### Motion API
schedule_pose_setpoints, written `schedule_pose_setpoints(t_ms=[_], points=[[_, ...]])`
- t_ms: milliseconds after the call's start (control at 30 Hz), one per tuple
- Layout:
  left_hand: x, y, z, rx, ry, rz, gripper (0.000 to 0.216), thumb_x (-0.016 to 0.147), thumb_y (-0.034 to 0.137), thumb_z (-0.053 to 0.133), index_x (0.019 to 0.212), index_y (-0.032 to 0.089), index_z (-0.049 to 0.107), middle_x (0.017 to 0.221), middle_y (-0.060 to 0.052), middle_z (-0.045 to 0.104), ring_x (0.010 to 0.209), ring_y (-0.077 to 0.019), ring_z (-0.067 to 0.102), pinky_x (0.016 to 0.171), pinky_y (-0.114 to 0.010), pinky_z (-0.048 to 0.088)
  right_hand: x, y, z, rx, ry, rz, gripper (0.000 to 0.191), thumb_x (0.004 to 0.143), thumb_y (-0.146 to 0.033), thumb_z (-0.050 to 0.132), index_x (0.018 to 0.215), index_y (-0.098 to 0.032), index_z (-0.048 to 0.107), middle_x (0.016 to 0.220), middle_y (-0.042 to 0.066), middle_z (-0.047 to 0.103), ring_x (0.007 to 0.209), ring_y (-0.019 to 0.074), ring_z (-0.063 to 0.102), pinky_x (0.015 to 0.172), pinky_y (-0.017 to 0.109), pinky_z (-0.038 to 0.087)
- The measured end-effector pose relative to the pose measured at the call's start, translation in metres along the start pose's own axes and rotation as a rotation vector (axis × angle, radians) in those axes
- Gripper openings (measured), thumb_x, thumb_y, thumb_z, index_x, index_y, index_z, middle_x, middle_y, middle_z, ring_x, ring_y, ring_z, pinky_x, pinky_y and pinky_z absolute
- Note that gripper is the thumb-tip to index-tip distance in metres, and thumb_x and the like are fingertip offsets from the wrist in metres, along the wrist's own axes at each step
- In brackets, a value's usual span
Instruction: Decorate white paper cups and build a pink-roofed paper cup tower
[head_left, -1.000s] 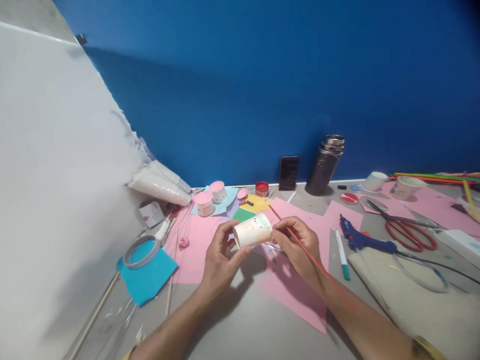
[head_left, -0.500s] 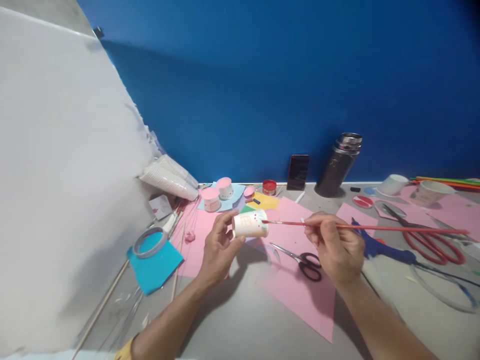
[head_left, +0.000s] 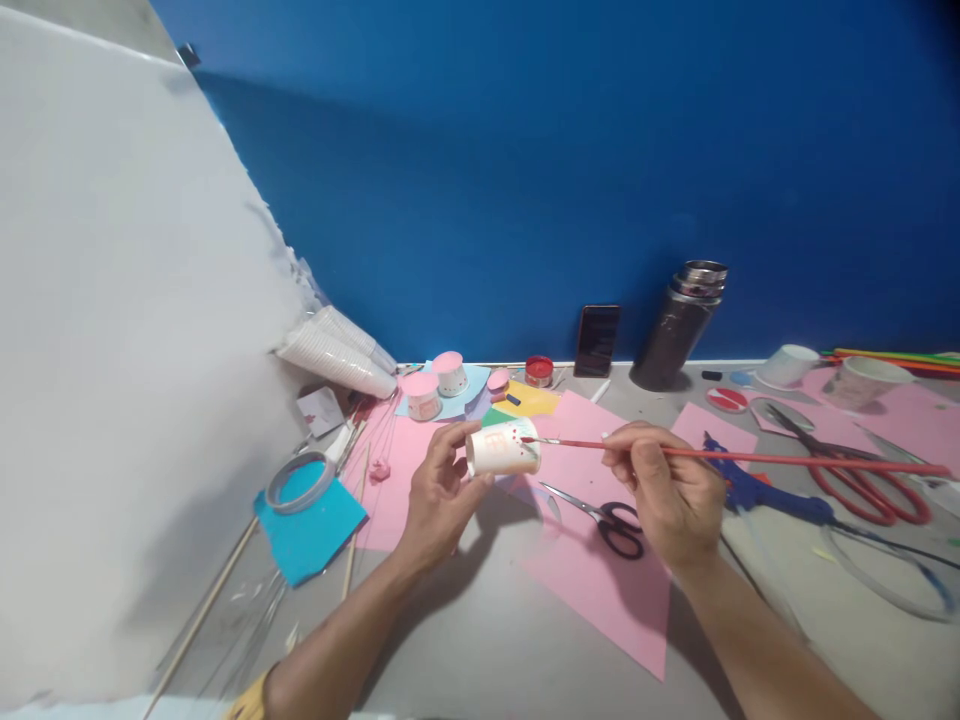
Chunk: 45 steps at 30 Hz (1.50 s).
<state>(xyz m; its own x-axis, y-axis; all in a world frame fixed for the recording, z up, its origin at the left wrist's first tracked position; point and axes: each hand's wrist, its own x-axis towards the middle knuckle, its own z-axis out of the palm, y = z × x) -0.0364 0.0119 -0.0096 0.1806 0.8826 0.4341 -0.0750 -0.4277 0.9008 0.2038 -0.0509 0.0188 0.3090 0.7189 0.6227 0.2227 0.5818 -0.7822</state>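
Note:
My left hand [head_left: 442, 490] grips a small white paper cup [head_left: 501, 448], held on its side above the table, with red dots near its rim. In my right hand [head_left: 664, 490] is a long thin red paintbrush [head_left: 750, 457], pinched near the front, its handle running off to the right. The brush tip touches the cup's rim end. Black-handled scissors [head_left: 607, 520] lie on pink paper [head_left: 600, 590] below the brush.
A stack of paper cups [head_left: 337, 355], pink-topped cups [head_left: 435, 385], a red paint pot [head_left: 538, 370], a phone [head_left: 597, 340] and a steel flask [head_left: 679, 325] stand by the blue wall. Blue glue gun [head_left: 757, 490], red scissors [head_left: 862, 475], tape roll [head_left: 300, 480] and white board [head_left: 127, 350] surround me.
My right hand swung the brush from a steep diagonal to a level line and moved right, uncovering the black scissors. The brush tip has come onto the cup; the cup barely moved.

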Motion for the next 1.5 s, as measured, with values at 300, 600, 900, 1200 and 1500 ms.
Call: schedule_pose_setpoints(t_ms=[300, 600, 900, 1200, 1500], points=[[0.0003, -0.0005, -0.0011, 0.045, -0.028, 0.05, 0.044, 0.086, 0.023, 0.074, 0.129, 0.028, 0.065, 0.13, -0.01, 0.053, 0.125, -0.0259, 0.058, 0.1, -0.04, 0.057, 0.0014, 0.0002, 0.0005, 0.023, 0.006, -0.013, 0.031, 0.107, -0.036, 0.053, 0.091, -0.021, 0.075, 0.078, 0.006, 0.067, 0.063, 0.0156, 0.054, 0.054, 0.03, 0.044], [-0.0017, -0.0043, -0.0009, 0.242, -0.035, 0.245, 0.049, 0.086, 0.01, 0.068, 0.13, 0.032, 0.062, 0.129, -0.008, 0.055, 0.128, -0.0243, 0.057, 0.095, -0.036, 0.058, 0.0023, -0.0036, 0.0007, -0.008, -0.017, -0.053, 0.028, 0.108, -0.03, 0.052, 0.094, -0.022, 0.075, 0.078, 0.004, 0.066, 0.062, 0.0138, 0.054, 0.054, 0.028, 0.043], [-0.0025, -0.0016, -0.0026, 0.459, -0.081, 0.423, 0.053, 0.089, 0.006, 0.061, 0.135, 0.031, 0.058, 0.129, -0.011, 0.056, 0.125, -0.0262, 0.059, 0.1, -0.044, 0.058, 0.0021, -0.0028, 0.0005, -0.047, -0.011, -0.04, 0.03, 0.108, -0.034, 0.053, 0.092, -0.021, 0.074, 0.077, 0.004, 0.067, 0.061, 0.0148, 0.054, 0.052, 0.028, 0.043], [-0.0023, -0.0026, -0.0025, 0.461, -0.079, 0.431, 0.053, 0.088, 0.003, 0.061, 0.134, 0.03, 0.058, 0.13, -0.01, 0.055, 0.126, -0.0263, 0.058, 0.103, -0.047, 0.056, 0.0036, -0.0039, 0.001, -0.061, 0.01, 0.009, 0.033, 0.107, -0.039, 0.054, 0.087, -0.021, 0.074, 0.075, 0.004, 0.067, 0.061, 0.0152, 0.055, 0.053, 0.028, 0.044], [-0.0024, -0.0025, -0.003, 0.589, -0.103, 0.591, 0.056, 0.087, -0.003, 0.056, 0.135, 0.025, 0.056, 0.132, -0.011, 0.056, 0.126, -0.0232, 0.059, 0.105, -0.042, 0.055, 0.0037, -0.0002, 0.0, -0.002, 0.086, 0.015, 0.033, 0.107, -0.039, 0.054, 0.089, -0.021, 0.074, 0.075, 0.004, 0.067, 0.063, 0.0139, 0.055, 0.056, 0.027, 0.044]])
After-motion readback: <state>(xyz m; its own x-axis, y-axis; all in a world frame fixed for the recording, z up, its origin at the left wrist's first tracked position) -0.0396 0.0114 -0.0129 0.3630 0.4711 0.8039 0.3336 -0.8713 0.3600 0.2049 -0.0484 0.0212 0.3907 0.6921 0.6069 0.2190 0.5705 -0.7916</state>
